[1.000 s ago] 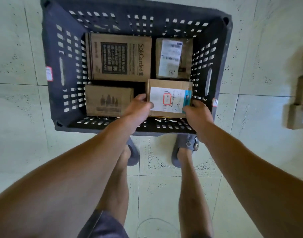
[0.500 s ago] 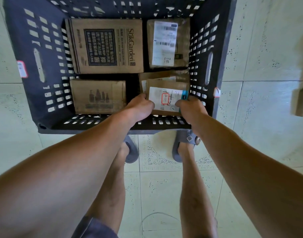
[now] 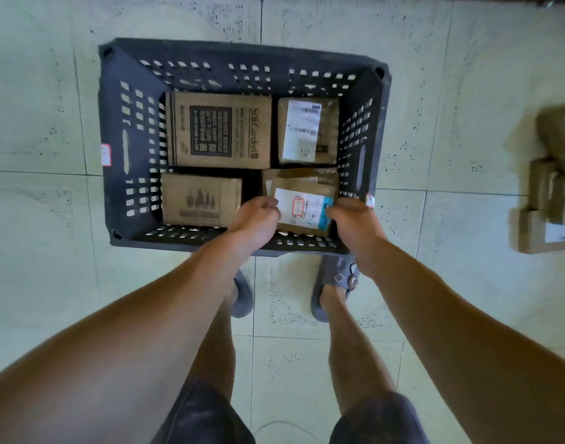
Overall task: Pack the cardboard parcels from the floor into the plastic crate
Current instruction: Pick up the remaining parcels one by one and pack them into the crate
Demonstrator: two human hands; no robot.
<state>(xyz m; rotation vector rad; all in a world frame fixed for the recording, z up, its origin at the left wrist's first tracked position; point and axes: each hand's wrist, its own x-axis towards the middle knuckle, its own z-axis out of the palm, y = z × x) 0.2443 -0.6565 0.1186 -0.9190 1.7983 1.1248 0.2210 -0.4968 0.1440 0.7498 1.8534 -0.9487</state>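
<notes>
A dark plastic crate (image 3: 114,161) stands on the tiled floor in front of my feet. Inside lie a large printed parcel (image 3: 218,129) at the back left, a labelled parcel (image 3: 308,131) at the back right, and a parcel with bottle print (image 3: 201,200) at the front left. At the front right, a small labelled parcel (image 3: 303,208) rests on top of another parcel (image 3: 298,176). My left hand (image 3: 253,217) grips its left edge and my right hand (image 3: 353,221) grips its right edge.
More cardboard parcels (image 3: 550,200) are piled on the floor to the right of the crate. My two feet in grey slippers (image 3: 334,283) stand just behind the crate's near wall. Pale tiles surround the crate.
The small labelled parcel has gone down into the crate's front right corner onto another parcel, with both hands still on it. The camera has pulled back, so the whole crate shows.
</notes>
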